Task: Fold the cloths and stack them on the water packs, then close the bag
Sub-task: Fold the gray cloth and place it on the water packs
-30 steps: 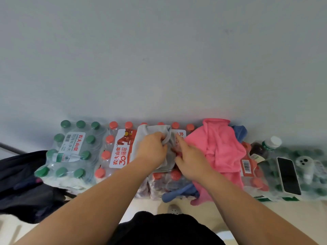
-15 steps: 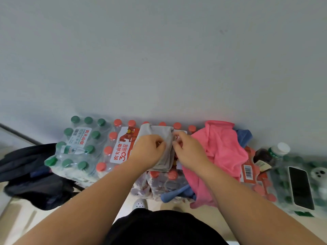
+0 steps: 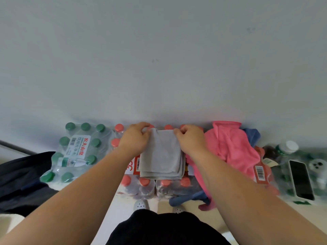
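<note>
Fingers of left hand and right hand pinch grey cloth at far corners; dark bag cut off.

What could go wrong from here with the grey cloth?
The grey cloth lies on bumpy red caps, near layers uneven; once the left hand and right hand release its far corners, the fold may slump. The pink cloth and blue cloth overhang the pack front and might slide off.

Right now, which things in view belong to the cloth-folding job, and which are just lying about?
Job: grey cloth, pinched by left hand and right hand; pink cloth; blue cloth; red-capped water pack; green-capped water pack; dark bag.
Lying about: phone; white-capped bottle.
</note>
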